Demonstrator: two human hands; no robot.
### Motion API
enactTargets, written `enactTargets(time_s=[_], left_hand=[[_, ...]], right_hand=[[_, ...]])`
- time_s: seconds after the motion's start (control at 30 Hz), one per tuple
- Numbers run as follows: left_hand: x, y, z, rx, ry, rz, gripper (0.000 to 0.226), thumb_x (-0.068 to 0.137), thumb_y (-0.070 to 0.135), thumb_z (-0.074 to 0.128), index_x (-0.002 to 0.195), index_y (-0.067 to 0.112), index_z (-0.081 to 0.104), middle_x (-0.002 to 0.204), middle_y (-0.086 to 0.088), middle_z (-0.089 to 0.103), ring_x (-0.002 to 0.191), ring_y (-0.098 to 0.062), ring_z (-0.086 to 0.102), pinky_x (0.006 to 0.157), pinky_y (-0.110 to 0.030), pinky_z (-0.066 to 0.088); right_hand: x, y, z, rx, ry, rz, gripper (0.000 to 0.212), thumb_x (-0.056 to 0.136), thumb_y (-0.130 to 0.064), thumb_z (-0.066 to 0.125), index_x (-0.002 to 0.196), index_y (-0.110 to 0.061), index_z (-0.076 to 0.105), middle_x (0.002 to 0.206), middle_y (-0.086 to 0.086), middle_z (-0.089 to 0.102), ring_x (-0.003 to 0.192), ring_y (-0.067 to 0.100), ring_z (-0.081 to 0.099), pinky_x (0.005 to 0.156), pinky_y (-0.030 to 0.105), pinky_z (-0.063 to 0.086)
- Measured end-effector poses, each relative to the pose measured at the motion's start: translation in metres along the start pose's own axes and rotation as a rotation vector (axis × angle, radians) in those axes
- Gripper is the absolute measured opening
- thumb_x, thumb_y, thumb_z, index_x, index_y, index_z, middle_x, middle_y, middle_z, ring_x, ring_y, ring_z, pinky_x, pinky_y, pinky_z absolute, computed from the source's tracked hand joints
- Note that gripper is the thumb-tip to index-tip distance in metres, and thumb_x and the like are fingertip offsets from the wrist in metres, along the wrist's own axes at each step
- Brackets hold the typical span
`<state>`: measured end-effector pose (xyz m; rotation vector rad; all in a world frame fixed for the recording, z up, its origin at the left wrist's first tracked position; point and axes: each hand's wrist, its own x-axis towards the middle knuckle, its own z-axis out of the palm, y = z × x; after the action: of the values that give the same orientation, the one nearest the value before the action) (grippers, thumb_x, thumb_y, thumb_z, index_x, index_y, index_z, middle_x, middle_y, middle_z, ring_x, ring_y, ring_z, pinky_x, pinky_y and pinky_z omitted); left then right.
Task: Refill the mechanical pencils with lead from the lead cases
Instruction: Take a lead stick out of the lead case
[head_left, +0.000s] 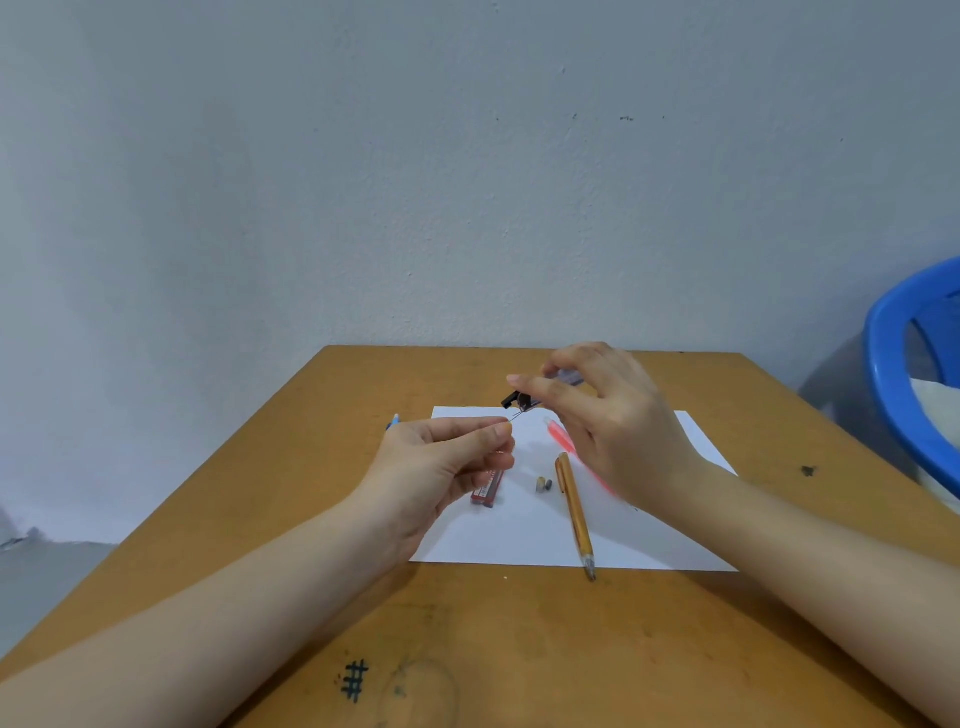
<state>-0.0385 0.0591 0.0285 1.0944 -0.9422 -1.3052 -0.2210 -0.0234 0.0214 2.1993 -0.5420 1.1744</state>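
Our left fingers pinch one end of a thin lead; its other end sits in the open mouth of the lead case, which our right hand grips between thumb and curled fingertips above the paper. The lead slants up and rightward, and the case's long axis does too, mouth toward our left hand. We judge that a sideways tug could snap it. The orange pencil lies on the paper, tip toward us.
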Motion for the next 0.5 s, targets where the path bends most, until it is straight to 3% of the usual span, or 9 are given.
enactTargets(time_s=[0.3,0.5], left_hand=[[-0.0021,0.0026,0.0012,0.01,0.064,0.028,0.006,0.077,0.005,0.072,0.081,0.0,0.071,0.072,-0.01,0.072,0.062,-0.012,0.066,0.053,-0.017,0.05],[-0.0007,0.0031,0.0004,0.168,0.159,0.2,0.005,0.081,0.011,0.072,0.084,0.007,0.072,0.071,-0.002,0.071,0.067,-0.01,0.067,0.063,-0.023,0.049]], right_hand=[[0.0018,-0.002,-0.0018,-0.009,0.008,0.007,0.045,0.074,0.013,0.066,0.111,-0.014,0.07,0.094,0.011,0.065,0.087,0.025,0.059,0.067,0.04,0.047],[0.0015,-0.0022,-0.0022,-0.004,-0.001,0.047,0.044,0.076,0.006,0.071,0.114,-0.014,0.068,0.096,0.011,0.064,0.089,0.024,0.059,0.068,0.039,0.05]])
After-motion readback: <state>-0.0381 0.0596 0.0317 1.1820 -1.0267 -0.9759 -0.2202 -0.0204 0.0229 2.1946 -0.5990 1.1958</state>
